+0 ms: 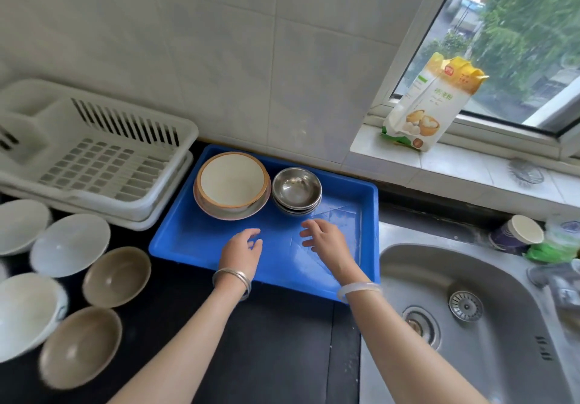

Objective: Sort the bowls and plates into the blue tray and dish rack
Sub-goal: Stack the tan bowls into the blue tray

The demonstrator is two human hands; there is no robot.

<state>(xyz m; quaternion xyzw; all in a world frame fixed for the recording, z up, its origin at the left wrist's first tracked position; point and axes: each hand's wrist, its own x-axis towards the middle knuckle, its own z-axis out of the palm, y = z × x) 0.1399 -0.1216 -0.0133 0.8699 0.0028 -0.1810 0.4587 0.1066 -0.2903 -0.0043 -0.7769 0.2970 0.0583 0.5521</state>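
Observation:
The blue tray [194, 240] lies on the dark counter against the wall. In its far half sit a stack of brown-rimmed cream plates [232, 184] and a stack of steel bowls [297, 190]. My left hand [241, 251] and my right hand [324, 238] hover over the tray's near half, fingers relaxed, holding nothing. The white dish rack [94, 155] stands empty to the left of the tray. On the counter at left lie two brown bowls [116, 276] [80, 347] and several white bowls [69, 245].
A steel sink [470, 309] lies right of the tray. A flour bag [430, 105] stands on the window sill. A paper cup [518, 234] and green plastic sit behind the sink. Tiled wall runs behind the tray.

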